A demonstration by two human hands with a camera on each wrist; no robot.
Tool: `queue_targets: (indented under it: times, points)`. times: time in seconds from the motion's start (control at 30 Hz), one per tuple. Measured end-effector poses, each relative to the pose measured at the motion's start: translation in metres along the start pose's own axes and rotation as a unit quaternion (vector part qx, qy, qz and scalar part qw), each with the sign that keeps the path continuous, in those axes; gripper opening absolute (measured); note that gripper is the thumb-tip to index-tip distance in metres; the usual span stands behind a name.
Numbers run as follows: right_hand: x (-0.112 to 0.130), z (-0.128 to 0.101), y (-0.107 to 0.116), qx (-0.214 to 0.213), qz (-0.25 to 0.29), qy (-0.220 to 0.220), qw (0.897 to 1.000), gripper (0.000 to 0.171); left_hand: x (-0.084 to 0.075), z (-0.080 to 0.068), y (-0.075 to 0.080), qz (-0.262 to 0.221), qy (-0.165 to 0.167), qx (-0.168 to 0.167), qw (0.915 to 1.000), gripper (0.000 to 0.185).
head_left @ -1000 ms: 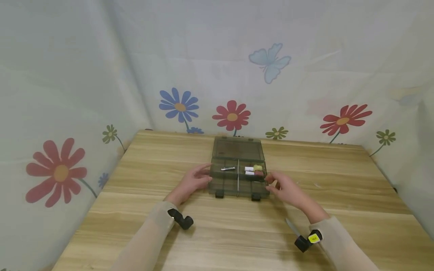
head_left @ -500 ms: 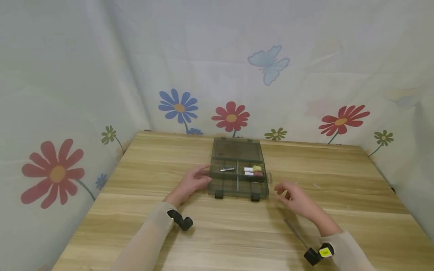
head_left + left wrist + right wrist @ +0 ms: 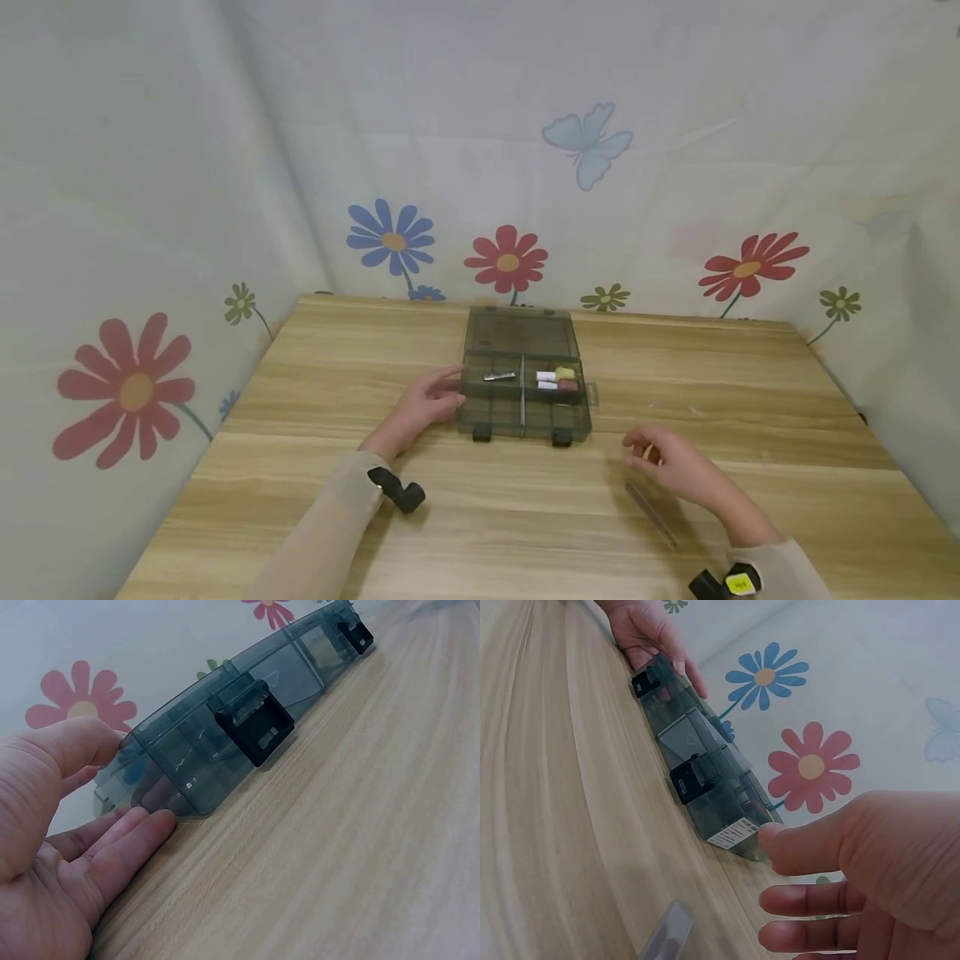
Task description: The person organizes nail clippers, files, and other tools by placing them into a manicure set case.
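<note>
Left hand (image 3: 426, 406) rests relaxed against the open organizer box (image 3: 522, 397), probably steadying it; right hand (image 3: 670, 460) hovers released above the bench (image 3: 300, 467).

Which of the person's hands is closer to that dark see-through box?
Left. The left hand touches the box at its left end; the right hand hovers apart, off its near right corner.

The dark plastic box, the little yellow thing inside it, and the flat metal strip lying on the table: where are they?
dark plastic box (image 3: 495, 409), head view, front wall.
yellow thing (image 3: 566, 373), head view, its middle.
metal strip (image 3: 651, 515), head view, mid-length.
</note>
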State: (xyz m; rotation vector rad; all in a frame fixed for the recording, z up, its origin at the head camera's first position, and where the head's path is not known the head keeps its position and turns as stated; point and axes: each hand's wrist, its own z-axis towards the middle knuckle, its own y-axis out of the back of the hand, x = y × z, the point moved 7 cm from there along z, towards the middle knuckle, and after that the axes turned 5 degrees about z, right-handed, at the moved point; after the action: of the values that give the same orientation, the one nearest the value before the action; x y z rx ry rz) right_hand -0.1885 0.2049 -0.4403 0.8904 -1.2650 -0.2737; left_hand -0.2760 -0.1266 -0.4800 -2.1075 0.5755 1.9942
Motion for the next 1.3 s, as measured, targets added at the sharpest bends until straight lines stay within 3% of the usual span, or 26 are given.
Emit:
queue_targets:
  times: [0.17,0.43,0.93,1.3]
  points:
    - [-0.002,-0.005,-0.003,0.005,-0.008,0.0,1.0,0.015,0.003,0.001,0.002,-0.002,0.003,-0.003,1.0,0.061]
    - [-0.009,-0.02,-0.012,0.028,-0.015,-0.012,0.999,0.018,0.028,0.013,0.008,-0.002,0.002,-0.025,0.9997,0.059]
    - [-0.019,-0.05,-0.021,0.037,-0.045,-0.104,0.993,0.022,0.03,0.015,0.008,-0.003,-0.012,-0.037,0.9992,0.06]
    - [-0.015,-0.054,-0.021,0.022,-0.062,-0.113,0.991,0.019,0.031,0.016,0.007,-0.004,-0.002,-0.034,0.9994,0.059]
